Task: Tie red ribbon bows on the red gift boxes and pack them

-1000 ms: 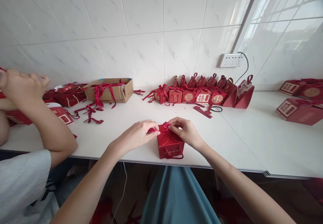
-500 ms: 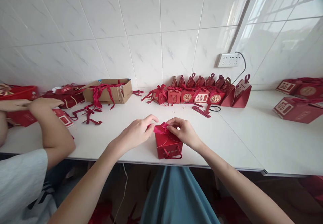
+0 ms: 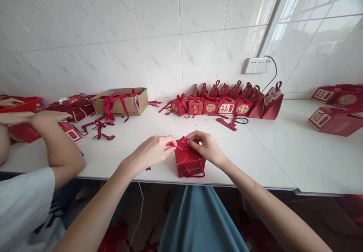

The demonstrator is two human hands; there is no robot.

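Note:
A small red gift box (image 3: pixel 190 162) with a twisted cord handle (image 3: pixel 195 173) on its front stands near the table's front edge. Across its top runs a bright red ribbon (image 3: pixel 179 146), looped at the middle. My left hand (image 3: pixel 157 148) pinches the ribbon's left end, just off the box's left corner. At the top of the box, my right hand (image 3: pixel 205 146) is closed on the ribbon's loop, thumb and forefinger together. Those fingers partly cover the knot.
Behind stands a row of finished red boxes (image 3: pixel 211 106). A cardboard box (image 3: pixel 124 104) of ribbons and loose ribbon scraps (image 3: pixel 102 131) lie left. At far left are a co-worker's arms (image 3: pixel 56 138). More red boxes (image 3: pixel 336 122) stand right, under a power strip (image 3: pixel 256 66).
My left fingers have closed on the ribbon's left end, which is now drawn narrower and tauter. The right hand stays at the loop. A small red scrap now shows beneath my left forearm.

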